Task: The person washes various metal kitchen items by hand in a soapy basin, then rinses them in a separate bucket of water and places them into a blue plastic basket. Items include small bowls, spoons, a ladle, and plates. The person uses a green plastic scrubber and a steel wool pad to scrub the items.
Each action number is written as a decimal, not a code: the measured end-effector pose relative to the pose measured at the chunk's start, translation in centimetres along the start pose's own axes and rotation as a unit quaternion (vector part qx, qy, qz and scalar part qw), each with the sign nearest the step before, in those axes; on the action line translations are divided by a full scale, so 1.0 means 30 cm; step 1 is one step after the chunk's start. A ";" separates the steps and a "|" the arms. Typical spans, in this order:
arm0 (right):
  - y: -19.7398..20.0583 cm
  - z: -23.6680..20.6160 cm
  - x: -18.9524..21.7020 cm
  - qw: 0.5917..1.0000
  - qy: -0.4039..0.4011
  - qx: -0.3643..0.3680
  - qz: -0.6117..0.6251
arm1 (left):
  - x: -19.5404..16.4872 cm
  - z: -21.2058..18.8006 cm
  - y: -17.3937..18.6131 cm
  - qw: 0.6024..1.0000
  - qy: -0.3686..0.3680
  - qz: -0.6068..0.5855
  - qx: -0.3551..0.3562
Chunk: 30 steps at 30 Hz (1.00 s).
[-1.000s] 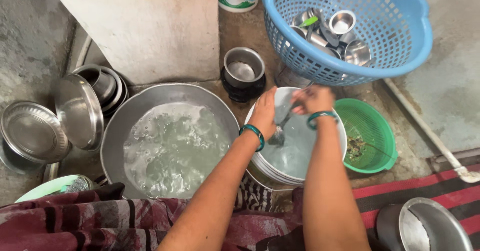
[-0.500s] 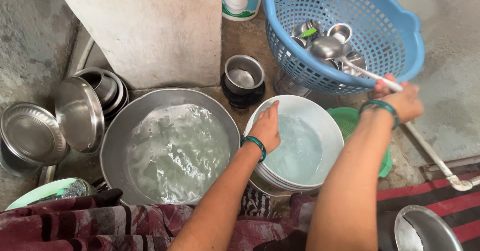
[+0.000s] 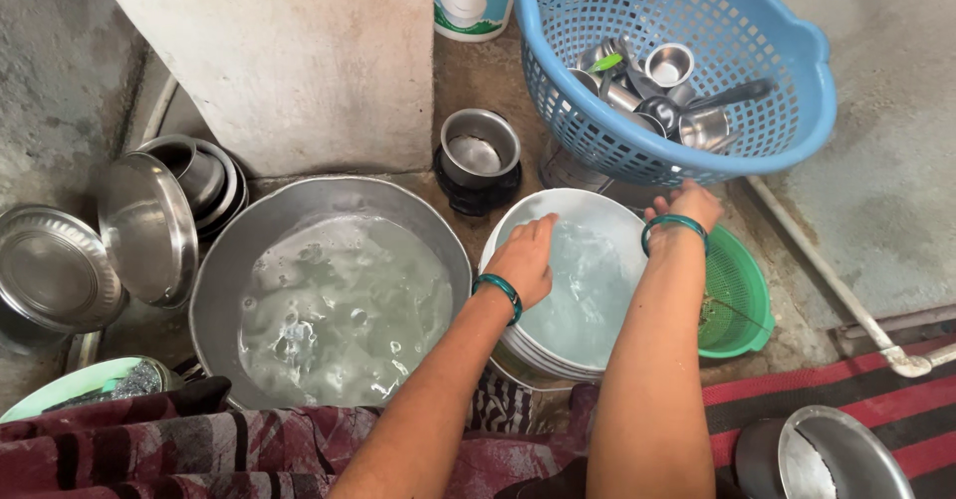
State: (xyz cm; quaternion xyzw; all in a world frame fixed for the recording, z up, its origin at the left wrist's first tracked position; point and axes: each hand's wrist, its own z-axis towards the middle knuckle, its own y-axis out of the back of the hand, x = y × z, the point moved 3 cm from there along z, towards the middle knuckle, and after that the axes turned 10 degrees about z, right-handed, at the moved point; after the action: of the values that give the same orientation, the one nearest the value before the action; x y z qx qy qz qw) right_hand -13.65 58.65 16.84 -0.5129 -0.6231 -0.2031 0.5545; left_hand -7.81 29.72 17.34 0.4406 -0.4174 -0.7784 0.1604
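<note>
A white round basin [image 3: 583, 290] sits on the ground in front of the person, filled with clear water that shows pale blue against its inside; it looks to be the top one of a stack, since more white rims show beneath its near edge. It stands between a large metal basin [image 3: 329, 290] of cloudy, bubbly water on its left and a green strainer bowl [image 3: 742, 300] on its right, with a blue plastic basket [image 3: 687, 71] of steel cups and utensils just behind it. The left hand [image 3: 525, 255] rests on the far left rim of the white basin, its fingers held loosely together and curled a little down over the edge, holding nothing. The right hand [image 3: 687, 203] hovers at the far right rim, close under the basket's wall; its fingers are bent downward and lie near each other, and whether they touch the rim or grip anything cannot be told. Both wrists wear a dark green bangle. A small steel pot [image 3: 479, 150] stands on a black base behind the white basin.
</note>
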 end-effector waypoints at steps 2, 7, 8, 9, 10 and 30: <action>0.012 0.007 -0.001 1.000 0.018 -0.008 0.011 | -0.006 -0.008 0.014 1.000 -0.016 -0.003 -0.016; -0.025 -0.043 -0.004 0.999 0.023 -0.033 0.022 | -0.016 -0.052 0.043 0.997 -0.059 -0.027 -0.039; -0.048 -0.064 -0.011 0.999 0.027 -0.029 0.016 | -0.004 -0.068 0.045 0.996 -0.070 -0.029 -0.045; -0.080 -0.089 -0.020 0.999 0.051 -0.008 -0.007 | 0.015 -0.088 0.044 0.995 -0.080 -0.029 -0.051; -0.113 -0.119 -0.035 0.997 0.073 0.013 -0.030 | 0.043 -0.116 0.043 0.993 -0.083 -0.019 -0.078; -0.335 -0.723 -1.102 0.723 0.229 0.434 -0.487 | 1.155 -0.898 0.026 0.863 0.481 0.124 0.085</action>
State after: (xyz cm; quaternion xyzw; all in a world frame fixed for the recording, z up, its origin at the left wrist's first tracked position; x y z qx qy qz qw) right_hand -16.53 23.22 -3.17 0.2197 -0.6611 -0.2643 0.6669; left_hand -5.24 -5.84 -8.26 0.7170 -0.4042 -0.4046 0.3987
